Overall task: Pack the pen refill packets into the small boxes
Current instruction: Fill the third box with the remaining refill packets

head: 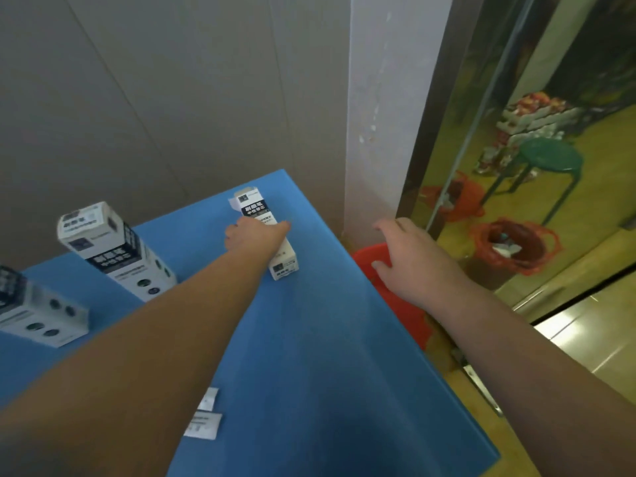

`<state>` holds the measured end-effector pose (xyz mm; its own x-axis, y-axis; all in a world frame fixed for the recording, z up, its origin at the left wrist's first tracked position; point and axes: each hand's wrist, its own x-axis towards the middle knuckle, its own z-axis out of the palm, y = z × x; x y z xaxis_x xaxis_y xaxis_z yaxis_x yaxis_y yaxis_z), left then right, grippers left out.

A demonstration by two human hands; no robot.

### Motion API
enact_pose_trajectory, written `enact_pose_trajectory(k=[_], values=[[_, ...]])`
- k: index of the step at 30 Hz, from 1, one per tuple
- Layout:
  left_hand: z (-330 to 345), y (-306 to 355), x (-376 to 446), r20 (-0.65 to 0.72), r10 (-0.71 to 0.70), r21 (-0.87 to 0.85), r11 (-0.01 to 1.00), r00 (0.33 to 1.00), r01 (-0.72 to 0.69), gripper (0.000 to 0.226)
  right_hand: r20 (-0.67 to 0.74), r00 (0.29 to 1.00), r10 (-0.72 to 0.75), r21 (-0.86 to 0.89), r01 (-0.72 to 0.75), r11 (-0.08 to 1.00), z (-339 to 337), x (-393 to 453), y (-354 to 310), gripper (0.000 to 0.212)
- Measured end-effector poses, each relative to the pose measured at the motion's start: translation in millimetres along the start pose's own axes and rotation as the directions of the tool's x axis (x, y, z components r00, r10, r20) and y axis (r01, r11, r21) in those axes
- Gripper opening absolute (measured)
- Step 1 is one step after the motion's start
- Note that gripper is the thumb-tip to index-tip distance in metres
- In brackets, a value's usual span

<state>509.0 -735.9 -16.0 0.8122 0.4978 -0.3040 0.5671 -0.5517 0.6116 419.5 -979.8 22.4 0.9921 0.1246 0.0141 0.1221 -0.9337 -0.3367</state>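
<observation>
A small white and black box (280, 256) lies on the blue table (327, 339) near its far right corner. My left hand (253, 235) lies over its middle, fingers curled round it. My right hand (409, 256) hovers beyond the table's right edge with fingers spread and relaxed, holding nothing. A bigger white and black box (110, 249) stands tilted at the left, and another box (34, 311) lies at the far left edge. Two small white packets (204, 418) lie near the front, partly hidden by my left forearm.
A red plastic stool (399, 304) stands just right of the table, under my right hand. Grey wall panels and a white pillar (382, 115) rise behind the table. A mirrored door (516, 166) at the right reflects a green stool and red bags.
</observation>
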Motion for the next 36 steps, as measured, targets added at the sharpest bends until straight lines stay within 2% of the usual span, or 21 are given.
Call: enact_pose_trajectory(k=[4, 8, 13, 17, 24, 28, 33, 36], values=[[6, 4, -1, -0.007, 0.012, -0.101, 0.995, 1.0, -0.012, 0.057, 0.021, 1.0, -0.011, 0.029, 0.01, 1.0, 3, 7, 3, 0.059], [5, -9, -27, -0.032, 0.208, -0.284, 0.936, 0.978, -0.208, 0.048, 0.023, 0.999, -0.029, 0.038, 0.028, 0.999, 2, 18, -1, 0.059], [-18, -47, -78, -0.139, 0.45, -0.366, 0.805, 0.882, -0.468, 0.063, 0.016, 0.997, -0.08, 0.053, 0.079, 0.995, 2, 20, -22, 0.056], [-48, -89, -115, -0.126, 0.509, -0.428, 0.747, 0.852, -0.51, 0.068, 0.04, 0.988, -0.148, 0.05, 0.146, 0.988, 7, 11, -51, 0.055], [-117, -166, -163, -0.222, 0.448, -0.496, 0.712, 0.866, -0.496, 0.057, 0.059, 0.966, -0.252, 0.089, 0.246, 0.965, 28, -19, -126, 0.054], [-159, -218, -178, -0.322, 0.407, -0.468, 0.717, 0.855, -0.517, 0.063, 0.096, 0.947, -0.306, 0.103, 0.296, 0.95, 50, -43, -178, 0.051], [-200, -282, -191, -0.383, 0.303, -0.476, 0.746, 0.873, -0.467, 0.058, 0.33, 0.878, -0.346, 0.033, 0.355, 0.934, 83, -82, -228, 0.06], [-211, -311, -196, -0.406, 0.248, -0.49, 0.753, 0.88, -0.439, 0.059, 0.424, 0.831, -0.36, -0.039, 0.414, 0.91, 104, -104, -245, 0.047]])
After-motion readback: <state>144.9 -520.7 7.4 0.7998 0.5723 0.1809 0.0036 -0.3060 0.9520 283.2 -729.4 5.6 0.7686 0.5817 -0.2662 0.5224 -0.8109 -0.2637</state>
